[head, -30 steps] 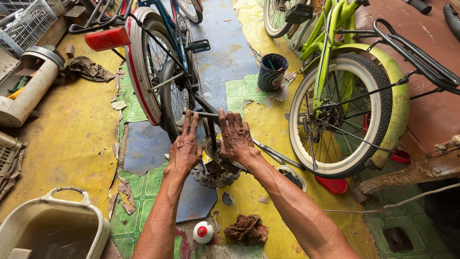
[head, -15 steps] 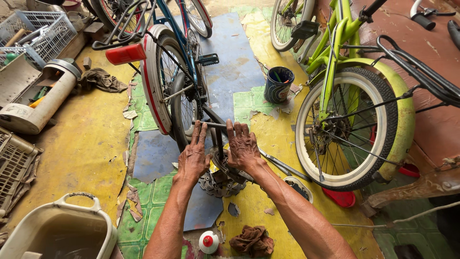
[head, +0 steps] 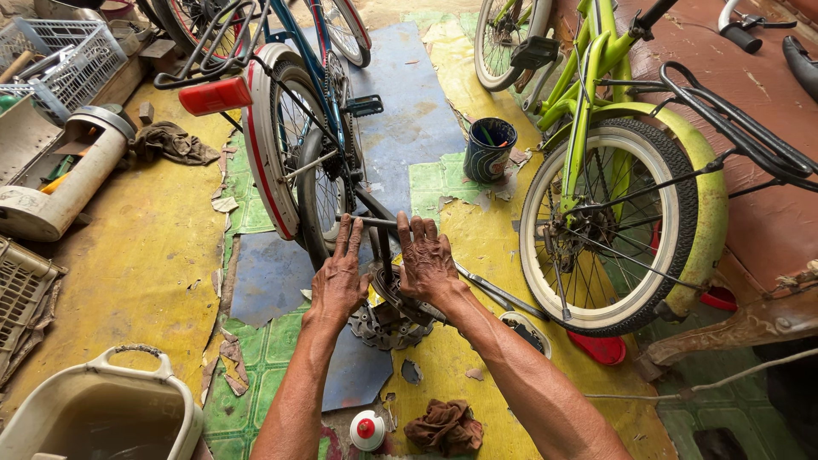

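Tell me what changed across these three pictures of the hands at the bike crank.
Little changed. The camera view drifted, so the whole scene sits slightly differently in the picture. The left hand and right hand kept pressing on the metal bar above the chainring, fingers spread, with nothing taken up or let go. The blue cup, brown rag, red-and-white cap and both bikes stayed put.

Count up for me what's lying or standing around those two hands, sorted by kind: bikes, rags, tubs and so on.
Bicycles: 2, a blue one and a green one
Rags: 2, brown and grey
Cups: 1, dark
White tubs: 1
Wire baskets: 1
Chainrings: 1, under the left hand and right hand
Total: 8
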